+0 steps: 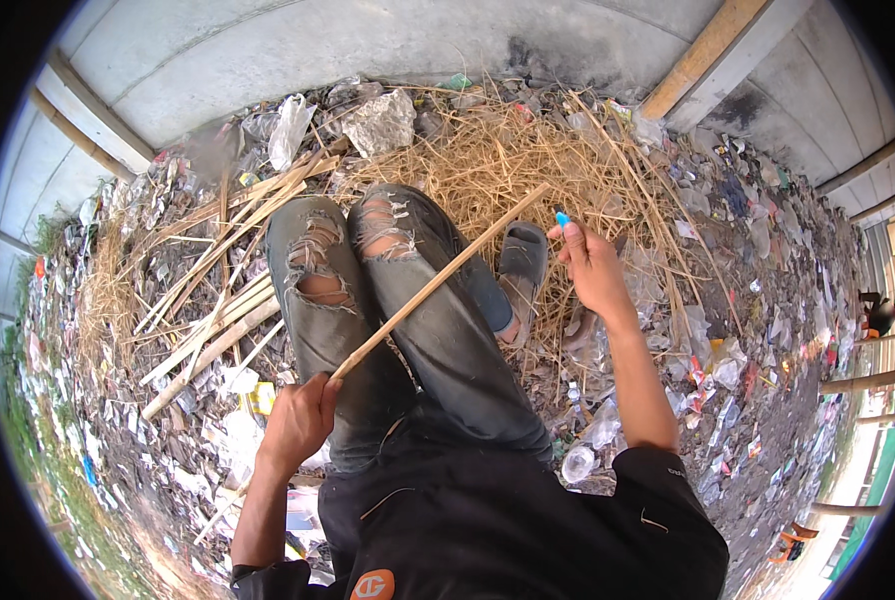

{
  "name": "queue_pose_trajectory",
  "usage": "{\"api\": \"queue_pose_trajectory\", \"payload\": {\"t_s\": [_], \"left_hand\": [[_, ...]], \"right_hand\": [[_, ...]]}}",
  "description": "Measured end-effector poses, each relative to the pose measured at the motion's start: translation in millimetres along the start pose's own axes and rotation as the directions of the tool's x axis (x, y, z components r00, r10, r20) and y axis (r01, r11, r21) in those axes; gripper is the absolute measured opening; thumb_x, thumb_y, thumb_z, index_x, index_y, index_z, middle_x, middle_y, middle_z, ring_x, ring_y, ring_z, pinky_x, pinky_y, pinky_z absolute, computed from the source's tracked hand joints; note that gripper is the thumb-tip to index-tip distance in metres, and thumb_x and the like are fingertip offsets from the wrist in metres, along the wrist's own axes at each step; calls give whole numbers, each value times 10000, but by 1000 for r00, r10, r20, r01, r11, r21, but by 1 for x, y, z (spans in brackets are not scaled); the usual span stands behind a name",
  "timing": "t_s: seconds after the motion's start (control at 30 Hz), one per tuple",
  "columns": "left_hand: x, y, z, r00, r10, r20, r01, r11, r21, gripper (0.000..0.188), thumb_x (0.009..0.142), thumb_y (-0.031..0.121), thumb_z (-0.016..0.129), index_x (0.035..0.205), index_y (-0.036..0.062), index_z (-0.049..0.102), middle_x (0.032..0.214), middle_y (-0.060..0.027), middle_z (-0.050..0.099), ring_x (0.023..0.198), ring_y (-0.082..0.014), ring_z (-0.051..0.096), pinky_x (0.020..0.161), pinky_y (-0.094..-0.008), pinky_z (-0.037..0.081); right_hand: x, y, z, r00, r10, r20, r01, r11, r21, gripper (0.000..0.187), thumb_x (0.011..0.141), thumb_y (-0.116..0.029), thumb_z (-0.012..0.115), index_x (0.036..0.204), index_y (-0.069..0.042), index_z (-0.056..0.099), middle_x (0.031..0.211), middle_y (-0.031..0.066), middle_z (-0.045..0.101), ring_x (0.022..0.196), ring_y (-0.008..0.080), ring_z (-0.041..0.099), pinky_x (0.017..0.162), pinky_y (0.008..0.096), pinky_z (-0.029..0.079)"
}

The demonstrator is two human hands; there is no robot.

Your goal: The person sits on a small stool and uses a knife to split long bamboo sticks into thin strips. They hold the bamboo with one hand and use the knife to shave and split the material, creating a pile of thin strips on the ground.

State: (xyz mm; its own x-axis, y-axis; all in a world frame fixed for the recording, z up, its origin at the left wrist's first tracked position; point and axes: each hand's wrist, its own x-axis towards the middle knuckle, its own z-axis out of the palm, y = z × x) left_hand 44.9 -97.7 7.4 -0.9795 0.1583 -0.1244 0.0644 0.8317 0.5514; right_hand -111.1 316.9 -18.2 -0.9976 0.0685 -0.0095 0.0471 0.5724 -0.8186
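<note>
Left hand (300, 424) gripped wooden stick (442, 279) low, fingers closed, likely leaving its length free toward 1-2 o'clock; right hand (592, 268), 2 o'clock from left, pinched blue object (562, 219).

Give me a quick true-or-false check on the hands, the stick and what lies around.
1. The left hand grips a long stick. True.
2. The right hand is empty. False: it holds a small blue object.
3. The trousers are whole at the knees. False: both are torn.
4. The stick touches the right hand. False: a gap shows between them.
5. A pale rock lies beyond the knees. True.
6. Dry straw lies near the rock. True.
</note>
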Motion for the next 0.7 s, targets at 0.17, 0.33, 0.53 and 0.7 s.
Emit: {"api": "queue_pose_trajectory", "payload": {"t_s": [0.17,0.33,0.53,0.7], "left_hand": [[2,5,9,998,13,-60,-6,994,110,284,1036,218,591,834,20,579,597,-247,585,578,-478,607,537,-546,468],[1,11,9,997,10,-78,6,978,211,283,1040,255,590,864,34,571,581,-221,598,554,-459,618,523,-541,488],[1,11,15,996,6,-88,17,968,252,278,1036,267,599,873,48,546,566,-200,594,527,-441,619,492,-540,484],[1,9,19,996,8,-94,18,964,266,281,1036,269,599,868,53,535,561,-191,595,521,-437,618,481,-536,482]], "right_hand": [[-18,-14,41,995,-54,89,50,998,42,404,1097,-370,512,990,-14,670,762,144,649,671,238,631,643,382,474],[12,0,62,959,-257,-122,254,966,-45,479,1070,-430,550,903,10,641,659,162,588,570,343,547,599,446,445],[38,9,54,991,1,-130,-12,996,-83,605,1069,-515,506,825,22,637,592,140,535,550,298,530,577,446,424],[37,21,61,992,124,-17,-120,981,154,626,1066,-548,496,784,-5,624,578,62,512,529,189,521,546,387,410]]}}
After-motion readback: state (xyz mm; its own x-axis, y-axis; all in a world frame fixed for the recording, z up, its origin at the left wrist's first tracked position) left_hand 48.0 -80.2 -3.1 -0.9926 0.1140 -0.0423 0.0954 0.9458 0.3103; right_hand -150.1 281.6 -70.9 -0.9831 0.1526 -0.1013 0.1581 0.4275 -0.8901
